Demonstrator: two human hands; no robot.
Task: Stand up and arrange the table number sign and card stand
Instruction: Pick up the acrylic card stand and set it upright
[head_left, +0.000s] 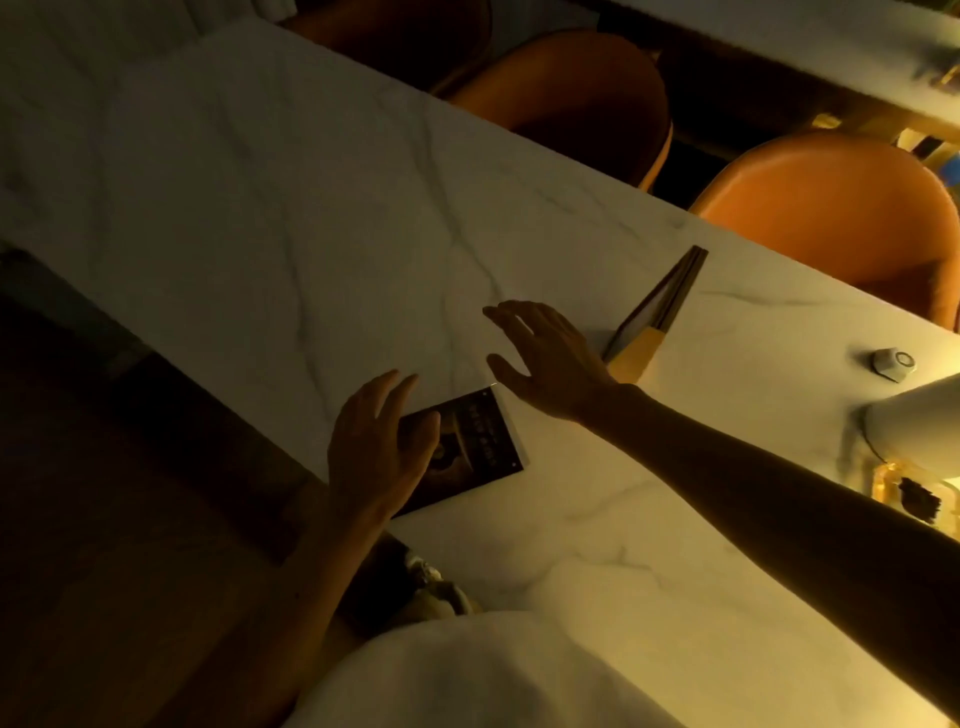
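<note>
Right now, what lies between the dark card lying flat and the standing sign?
The right hand hovers, open, between the dark card and the standing sign, per the head view.

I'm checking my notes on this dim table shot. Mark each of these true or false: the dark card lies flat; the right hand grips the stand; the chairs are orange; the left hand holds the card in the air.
1. The dark card lies flat on the table. True.
2. The right hand grips the stand. False: it hovers open beside the stand, its fingers spread.
3. The chairs are orange. True.
4. The left hand holds the card in the air. False: the hand is open over the card's near edge, and the card stays on the table.
</note>
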